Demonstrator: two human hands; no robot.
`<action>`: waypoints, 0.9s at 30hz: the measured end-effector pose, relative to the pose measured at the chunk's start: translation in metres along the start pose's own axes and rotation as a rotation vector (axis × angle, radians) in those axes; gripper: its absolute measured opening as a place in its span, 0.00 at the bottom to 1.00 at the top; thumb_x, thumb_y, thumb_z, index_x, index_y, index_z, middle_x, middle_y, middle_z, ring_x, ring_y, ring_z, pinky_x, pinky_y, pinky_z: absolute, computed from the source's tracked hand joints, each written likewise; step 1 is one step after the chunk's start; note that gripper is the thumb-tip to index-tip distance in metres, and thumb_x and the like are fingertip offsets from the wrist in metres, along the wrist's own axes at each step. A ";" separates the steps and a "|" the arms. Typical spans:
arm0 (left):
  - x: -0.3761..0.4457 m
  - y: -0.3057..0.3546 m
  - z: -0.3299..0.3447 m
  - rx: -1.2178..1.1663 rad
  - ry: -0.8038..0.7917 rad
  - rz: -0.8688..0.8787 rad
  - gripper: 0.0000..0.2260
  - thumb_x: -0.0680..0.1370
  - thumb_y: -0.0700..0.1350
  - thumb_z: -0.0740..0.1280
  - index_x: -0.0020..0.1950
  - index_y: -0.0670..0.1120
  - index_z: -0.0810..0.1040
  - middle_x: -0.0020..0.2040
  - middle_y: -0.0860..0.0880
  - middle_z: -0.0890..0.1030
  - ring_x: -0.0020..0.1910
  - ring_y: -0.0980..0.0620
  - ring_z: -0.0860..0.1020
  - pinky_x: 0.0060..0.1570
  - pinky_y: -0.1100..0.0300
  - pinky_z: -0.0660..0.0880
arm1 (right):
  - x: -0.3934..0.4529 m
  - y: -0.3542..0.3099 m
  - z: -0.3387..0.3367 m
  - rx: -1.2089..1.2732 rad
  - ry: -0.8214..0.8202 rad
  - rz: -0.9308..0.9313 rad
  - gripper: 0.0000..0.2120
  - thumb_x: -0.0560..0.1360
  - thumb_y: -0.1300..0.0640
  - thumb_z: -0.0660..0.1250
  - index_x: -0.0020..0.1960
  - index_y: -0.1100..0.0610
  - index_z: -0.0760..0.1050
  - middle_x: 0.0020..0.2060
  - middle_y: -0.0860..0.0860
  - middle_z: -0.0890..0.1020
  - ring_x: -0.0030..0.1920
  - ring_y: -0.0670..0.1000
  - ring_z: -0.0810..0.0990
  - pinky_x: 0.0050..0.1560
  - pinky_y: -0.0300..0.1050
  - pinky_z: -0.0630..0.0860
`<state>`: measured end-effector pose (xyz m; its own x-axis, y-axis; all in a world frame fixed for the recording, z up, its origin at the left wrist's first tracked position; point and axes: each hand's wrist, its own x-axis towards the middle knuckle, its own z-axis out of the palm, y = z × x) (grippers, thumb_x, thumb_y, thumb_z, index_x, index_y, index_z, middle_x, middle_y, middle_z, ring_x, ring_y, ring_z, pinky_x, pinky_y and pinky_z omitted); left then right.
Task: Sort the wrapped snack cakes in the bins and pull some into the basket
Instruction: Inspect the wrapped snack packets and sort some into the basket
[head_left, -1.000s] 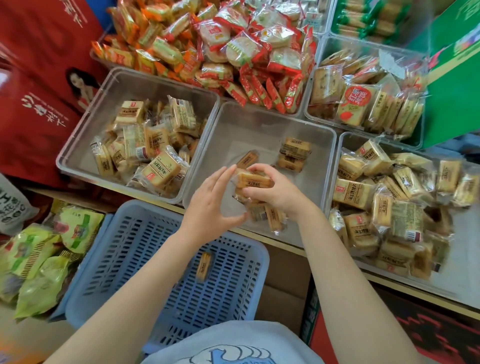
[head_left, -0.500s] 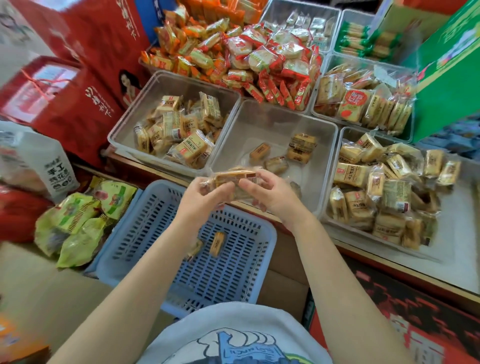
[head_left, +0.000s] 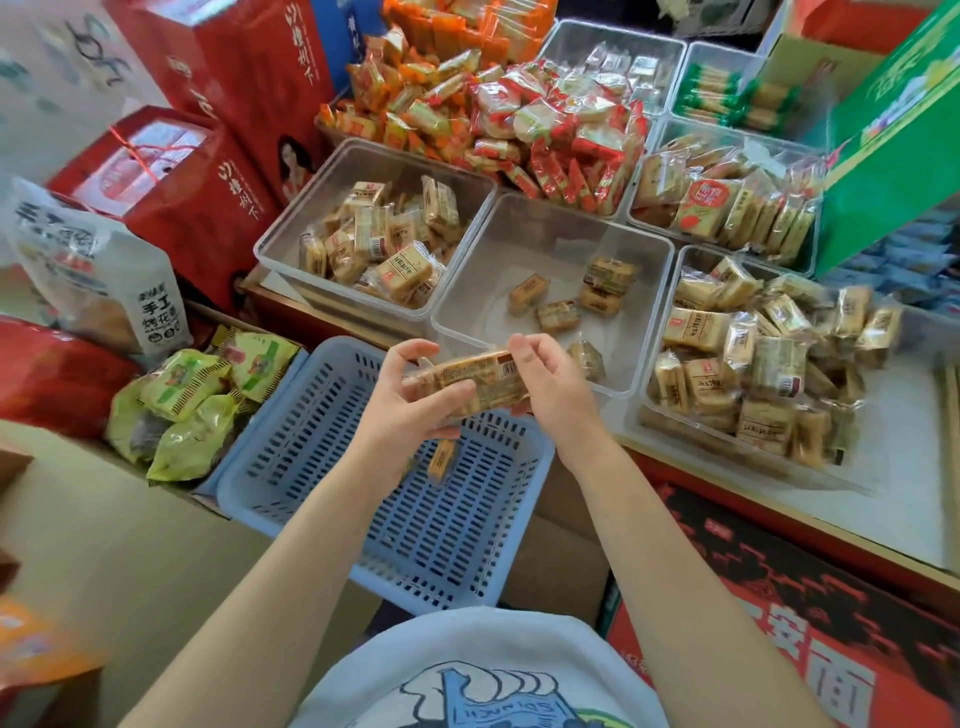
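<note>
Bright, even, diffuse lighting; shadows are soft and faint. Glare whitens the clear wrappers of the red-wrapped snacks (head_left: 550, 119) and the rim of the middle bin (head_left: 644, 312). Wide-angle distortion bends straight edges near the frame borders, as at the green box (head_left: 893, 156). Blur smears the left edge and the white bag (head_left: 98, 280); the centre is moderately sharp.

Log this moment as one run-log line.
hands: left hand and right hand both hold snack cakes | position: above blue basket | basket: one cake visible inside
</note>
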<state>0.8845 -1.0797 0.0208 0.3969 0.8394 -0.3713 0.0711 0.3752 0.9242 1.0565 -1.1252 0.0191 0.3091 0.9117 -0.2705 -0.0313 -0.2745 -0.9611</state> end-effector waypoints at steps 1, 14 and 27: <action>-0.002 -0.002 0.001 0.012 -0.012 0.010 0.21 0.76 0.41 0.75 0.64 0.51 0.71 0.55 0.42 0.84 0.49 0.48 0.86 0.44 0.56 0.83 | -0.002 0.001 -0.001 0.015 0.014 -0.009 0.10 0.85 0.48 0.60 0.49 0.51 0.75 0.39 0.47 0.82 0.42 0.45 0.82 0.42 0.42 0.80; -0.022 -0.010 0.028 -0.197 -0.063 -0.114 0.11 0.74 0.53 0.69 0.50 0.48 0.76 0.49 0.46 0.85 0.48 0.47 0.85 0.38 0.57 0.82 | -0.019 0.011 -0.016 -0.136 0.236 -0.068 0.10 0.86 0.53 0.57 0.46 0.52 0.71 0.42 0.52 0.79 0.44 0.49 0.78 0.45 0.47 0.77; -0.027 0.001 0.048 -0.242 0.113 -0.140 0.10 0.86 0.45 0.62 0.62 0.46 0.80 0.55 0.45 0.86 0.52 0.47 0.85 0.37 0.59 0.82 | -0.023 0.007 -0.024 -0.137 0.272 -0.064 0.09 0.85 0.52 0.61 0.48 0.53 0.74 0.45 0.57 0.84 0.47 0.56 0.84 0.47 0.53 0.82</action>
<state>0.9178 -1.1208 0.0359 0.2934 0.8060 -0.5141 -0.1076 0.5622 0.8200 1.0718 -1.1553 0.0194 0.5496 0.8186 -0.1665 0.1191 -0.2741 -0.9543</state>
